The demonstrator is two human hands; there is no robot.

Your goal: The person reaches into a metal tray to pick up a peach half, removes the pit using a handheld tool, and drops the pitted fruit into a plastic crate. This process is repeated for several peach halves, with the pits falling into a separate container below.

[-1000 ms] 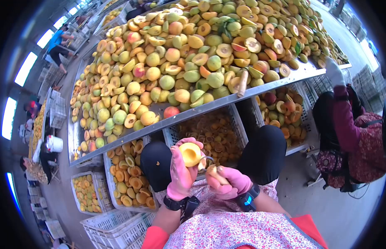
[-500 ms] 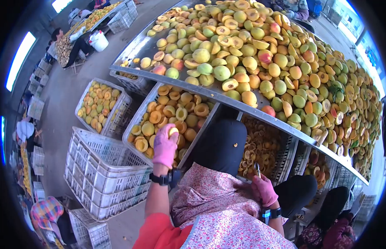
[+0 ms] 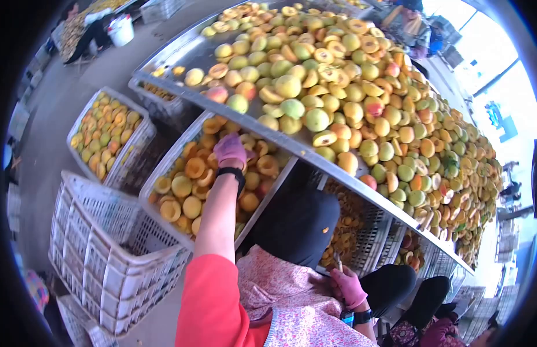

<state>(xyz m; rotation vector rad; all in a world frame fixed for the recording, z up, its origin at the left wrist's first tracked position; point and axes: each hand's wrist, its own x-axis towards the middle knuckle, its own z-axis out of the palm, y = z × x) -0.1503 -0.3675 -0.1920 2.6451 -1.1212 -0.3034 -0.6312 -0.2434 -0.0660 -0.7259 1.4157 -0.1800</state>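
My left hand (image 3: pixel 231 149), in a pink glove, reaches over a crate of halved fruit (image 3: pixel 193 191); its fingers point down among the halves, and whatever they hold is hidden. Near my lap, my right hand (image 3: pixel 347 287), also gloved in pink, is closed around a small tool (image 3: pixel 339 263) whose tip points up. Beyond that hand sits a crate of small brown pieces (image 3: pixel 346 222) under the table edge. A metal table (image 3: pixel 193 51) bears a large heap of whole and cut fruit (image 3: pixel 349 87).
An empty white crate (image 3: pixel 101 254) stands at the lower left, with a crate of fruit (image 3: pixel 106 133) behind it. My knee (image 3: pixel 300 222) is between the crates. A white bucket (image 3: pixel 121 30) and a seated person are at the upper left; another person is beyond the table.
My left hand has moved forward, farther over the crate of halves; the yellow fruit seen in it before is no longer visible. The view has shifted. My right hand still grips the tool.
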